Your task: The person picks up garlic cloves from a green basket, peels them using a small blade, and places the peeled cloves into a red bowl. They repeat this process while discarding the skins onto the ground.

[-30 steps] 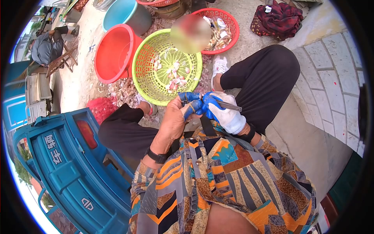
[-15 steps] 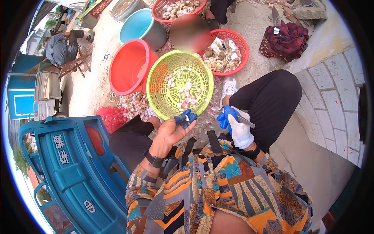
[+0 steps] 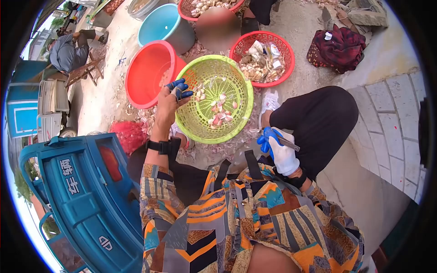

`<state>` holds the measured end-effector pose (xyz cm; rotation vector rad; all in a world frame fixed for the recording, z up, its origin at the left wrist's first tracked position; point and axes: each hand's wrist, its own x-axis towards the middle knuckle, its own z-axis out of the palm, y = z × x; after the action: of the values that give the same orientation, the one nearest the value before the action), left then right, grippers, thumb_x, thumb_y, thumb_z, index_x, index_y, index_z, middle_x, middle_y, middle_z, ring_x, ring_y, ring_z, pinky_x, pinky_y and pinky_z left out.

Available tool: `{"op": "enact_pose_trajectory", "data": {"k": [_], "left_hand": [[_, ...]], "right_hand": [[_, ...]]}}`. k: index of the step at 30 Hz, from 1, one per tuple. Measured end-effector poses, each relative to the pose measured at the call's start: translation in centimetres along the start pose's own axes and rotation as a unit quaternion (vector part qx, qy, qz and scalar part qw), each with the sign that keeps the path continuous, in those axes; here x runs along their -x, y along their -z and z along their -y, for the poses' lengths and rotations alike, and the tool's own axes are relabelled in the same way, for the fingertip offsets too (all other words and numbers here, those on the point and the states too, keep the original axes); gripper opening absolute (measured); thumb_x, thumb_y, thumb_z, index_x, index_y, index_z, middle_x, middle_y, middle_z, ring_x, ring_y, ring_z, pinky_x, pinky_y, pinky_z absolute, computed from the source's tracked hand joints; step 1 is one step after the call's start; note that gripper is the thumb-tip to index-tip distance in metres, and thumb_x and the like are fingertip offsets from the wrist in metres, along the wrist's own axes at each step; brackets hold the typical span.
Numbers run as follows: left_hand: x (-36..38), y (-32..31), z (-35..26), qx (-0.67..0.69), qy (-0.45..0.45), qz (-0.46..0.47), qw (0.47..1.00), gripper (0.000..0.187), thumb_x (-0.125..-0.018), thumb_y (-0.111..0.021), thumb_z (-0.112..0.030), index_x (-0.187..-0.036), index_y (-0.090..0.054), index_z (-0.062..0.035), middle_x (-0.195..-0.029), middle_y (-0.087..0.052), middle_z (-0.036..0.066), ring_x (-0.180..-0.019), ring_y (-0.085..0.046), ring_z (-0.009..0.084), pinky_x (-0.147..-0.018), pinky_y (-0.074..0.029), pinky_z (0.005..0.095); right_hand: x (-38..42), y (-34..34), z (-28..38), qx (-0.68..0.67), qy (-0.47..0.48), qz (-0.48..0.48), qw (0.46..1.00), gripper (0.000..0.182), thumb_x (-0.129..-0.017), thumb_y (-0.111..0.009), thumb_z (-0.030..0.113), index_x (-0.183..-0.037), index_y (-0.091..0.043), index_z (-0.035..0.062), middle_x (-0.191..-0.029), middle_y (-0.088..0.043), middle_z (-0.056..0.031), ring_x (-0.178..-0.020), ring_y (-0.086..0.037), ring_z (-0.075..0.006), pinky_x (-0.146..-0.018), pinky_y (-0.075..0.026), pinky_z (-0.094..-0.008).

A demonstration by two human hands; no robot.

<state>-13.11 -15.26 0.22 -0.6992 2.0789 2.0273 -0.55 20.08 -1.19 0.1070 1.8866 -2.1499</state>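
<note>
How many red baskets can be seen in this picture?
2. One red basket sits right of the green basket, full of scraps. The second is at the top edge, cut off by the frame. Others may lie out of view.

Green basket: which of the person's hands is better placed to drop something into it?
Probably the left hand: it reaches over the green basket's rim. The right hand stays near the lap, holding a knife.

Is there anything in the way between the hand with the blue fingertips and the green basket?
Nothing visible is in the way. The left hand is already at the left rim of the green basket, fingertips over its edge. The red tub sits beside it, further left.
</note>
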Motion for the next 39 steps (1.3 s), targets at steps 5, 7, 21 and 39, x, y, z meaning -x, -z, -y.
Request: {"op": "enact_pose_trajectory", "data": {"k": [5, 7, 21, 39], "left_hand": [[-0.3, -0.6, 8.3, -0.518, -0.163, -0.028, 0.839, 0.022, -0.086, -0.065, -0.013, -0.101, -0.066, 0.0023, -0.085, -0.07, 0.024, -0.086, -0.07, 0.0373, -0.076, -0.053, 0.0481], [-0.8, -1.5, 10.5, -0.553, -0.188, -0.028, 0.811, 0.02, -0.084, -0.064, -0.01, -0.101, -0.065, 0.0002, -0.091, -0.069, 0.026, -0.086, -0.068, 0.0423, -0.075, -0.052, 0.0509], [-3.1, -4.6, 13.7, -0.574, -0.191, -0.015, 0.796, 0.038, -0.077, -0.077, -0.025, -0.104, -0.063, -0.0007, -0.097, -0.066, 0.024, -0.085, -0.066, 0.0438, -0.075, -0.053, 0.0506], [13.3, -10.6, 4.3, 0.319, 0.219, 0.213, 0.897, 0.027, -0.1, -0.062, -0.02, -0.121, -0.063, -0.0035, -0.105, -0.069, 0.006, -0.086, -0.068, 0.0152, -0.072, -0.058, 0.0314]], "right_hand": [[-0.4, -0.7, 0.7, -0.007, -0.013, 0.004, 1.0, 0.017, -0.097, -0.062, 0.014, -0.103, -0.067, -0.0012, -0.078, -0.068, -0.0023, -0.061, -0.056, -0.0061, -0.057, -0.046, -0.0246], [-0.5, -0.7, 0.8, 0.001, -0.025, 0.013, 1.0, 0.017, -0.097, -0.062, 0.013, -0.106, -0.067, -0.0012, -0.08, -0.068, -0.0024, -0.062, -0.057, -0.0059, -0.057, -0.047, -0.0244], [-1.3, -0.2, 1.4, 0.357, 0.213, 0.039, 0.909, 0.017, -0.082, -0.077, 0.012, -0.096, -0.071, 0.0042, -0.083, -0.067, -0.012, -0.077, -0.064, -0.0302, -0.077, -0.052, -0.0416], [-1.5, 0.1, 2.9, 0.349, 0.334, 0.044, 0.875, 0.026, -0.082, -0.075, 0.031, -0.092, -0.067, 0.0084, -0.078, -0.067, -0.0075, -0.077, -0.066, -0.0312, -0.095, -0.046, -0.0492]]}}
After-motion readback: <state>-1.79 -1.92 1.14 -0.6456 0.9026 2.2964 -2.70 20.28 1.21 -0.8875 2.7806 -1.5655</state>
